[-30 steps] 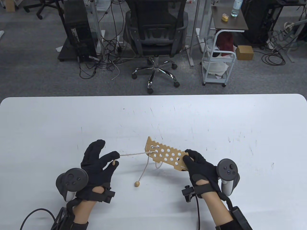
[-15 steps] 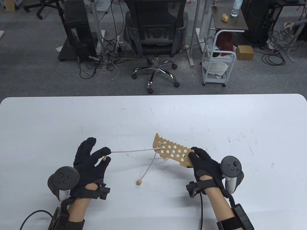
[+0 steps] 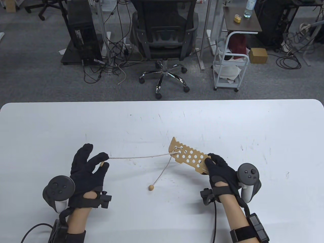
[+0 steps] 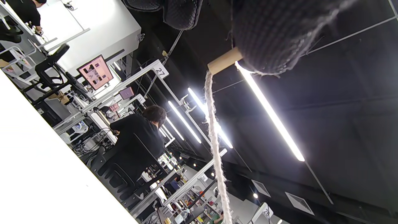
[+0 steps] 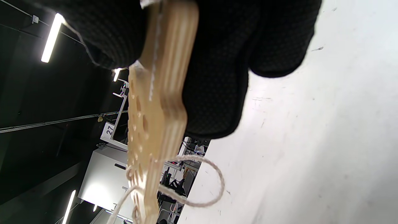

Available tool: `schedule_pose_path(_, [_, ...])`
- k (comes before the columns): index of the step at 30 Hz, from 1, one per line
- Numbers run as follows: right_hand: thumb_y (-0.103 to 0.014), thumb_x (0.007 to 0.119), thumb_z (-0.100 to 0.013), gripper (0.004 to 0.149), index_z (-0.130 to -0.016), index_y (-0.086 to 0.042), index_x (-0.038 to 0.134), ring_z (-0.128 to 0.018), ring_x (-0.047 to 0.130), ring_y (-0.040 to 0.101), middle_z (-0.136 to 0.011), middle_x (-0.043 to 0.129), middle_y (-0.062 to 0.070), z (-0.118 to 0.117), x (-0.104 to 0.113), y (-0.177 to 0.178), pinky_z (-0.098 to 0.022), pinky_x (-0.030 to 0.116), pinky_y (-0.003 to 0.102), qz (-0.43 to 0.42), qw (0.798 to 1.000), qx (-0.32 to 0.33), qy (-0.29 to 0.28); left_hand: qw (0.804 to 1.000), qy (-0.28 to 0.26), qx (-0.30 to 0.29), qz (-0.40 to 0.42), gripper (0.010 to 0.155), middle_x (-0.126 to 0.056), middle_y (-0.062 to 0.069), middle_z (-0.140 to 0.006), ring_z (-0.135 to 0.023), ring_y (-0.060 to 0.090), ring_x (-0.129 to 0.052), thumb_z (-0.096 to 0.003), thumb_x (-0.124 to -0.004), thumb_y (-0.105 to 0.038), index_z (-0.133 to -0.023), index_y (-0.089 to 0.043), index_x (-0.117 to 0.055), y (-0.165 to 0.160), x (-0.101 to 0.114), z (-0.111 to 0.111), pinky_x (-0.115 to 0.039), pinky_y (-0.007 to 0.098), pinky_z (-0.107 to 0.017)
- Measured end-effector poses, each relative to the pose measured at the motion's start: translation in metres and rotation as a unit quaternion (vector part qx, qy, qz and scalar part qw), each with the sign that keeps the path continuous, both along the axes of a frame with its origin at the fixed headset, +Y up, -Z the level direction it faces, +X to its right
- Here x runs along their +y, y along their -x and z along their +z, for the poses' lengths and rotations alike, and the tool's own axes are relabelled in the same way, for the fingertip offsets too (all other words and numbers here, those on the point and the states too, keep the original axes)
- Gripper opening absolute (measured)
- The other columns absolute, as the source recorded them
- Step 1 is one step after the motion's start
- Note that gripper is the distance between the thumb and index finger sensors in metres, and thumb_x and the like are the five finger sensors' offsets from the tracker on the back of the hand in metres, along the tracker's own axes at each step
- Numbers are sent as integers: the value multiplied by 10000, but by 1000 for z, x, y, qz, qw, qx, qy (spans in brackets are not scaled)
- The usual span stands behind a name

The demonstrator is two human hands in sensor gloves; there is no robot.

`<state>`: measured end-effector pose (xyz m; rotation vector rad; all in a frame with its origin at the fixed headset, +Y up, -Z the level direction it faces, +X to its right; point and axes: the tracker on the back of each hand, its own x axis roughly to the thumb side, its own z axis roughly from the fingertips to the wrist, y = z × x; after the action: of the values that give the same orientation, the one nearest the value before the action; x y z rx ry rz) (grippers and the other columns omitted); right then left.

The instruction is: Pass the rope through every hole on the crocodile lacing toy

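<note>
The wooden crocodile lacing board [image 3: 188,155] with several holes is held off the table by its near end in my right hand [image 3: 217,165]; the right wrist view shows its edge [image 5: 155,118] gripped between thumb and fingers. A pale rope [image 3: 138,157] runs taut from the holes at the board's far end leftward to a wooden needle [image 3: 101,164], which my left hand [image 3: 95,162] pinches between thumb and forefinger. The left wrist view shows the needle [image 4: 224,60] and rope [image 4: 214,140] below the fingertip. The rope's other end hangs down to a wooden bead [image 3: 151,187] on the table.
The white table [image 3: 162,121] is scuffed and wide around both hands. Beyond its far edge stand an office chair [image 3: 164,33], a white cart [image 3: 229,71] and a computer tower [image 3: 81,33] on the carpet.
My left hand has pulled the needle further left, drawing more rope through the board. My right hand has carried the board to the right and slightly away. The bead has slid slightly right.
</note>
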<state>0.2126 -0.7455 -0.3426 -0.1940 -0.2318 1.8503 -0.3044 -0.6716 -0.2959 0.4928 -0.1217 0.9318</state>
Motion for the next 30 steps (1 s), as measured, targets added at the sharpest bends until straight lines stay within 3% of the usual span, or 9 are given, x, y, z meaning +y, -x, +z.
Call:
schedule_pose_path(18, [-370,828,-448,470,-846,-121,797,-445,1113,229,-653,1037,26,-1,1,-17,-449,836,436,38,998,-57,-14,999,-5,24,47,444,-540,22,-1143,-1090,353,-454,-420,-871,-459,-858,-510,-821,22,3,1,-369,595,-794])
schedule_pose_path(30, [-375,826,-449,472,-851,-131,789,-455,1109,227,-663,1032,20,2,1,-34,-455,834,432,5,993,-114,-27,996,-12,44,76,453,-550,20,-1139,-1088,350,-464,-435,-824,-449,-882,-513,-785,37,5,3,-375,595,-794])
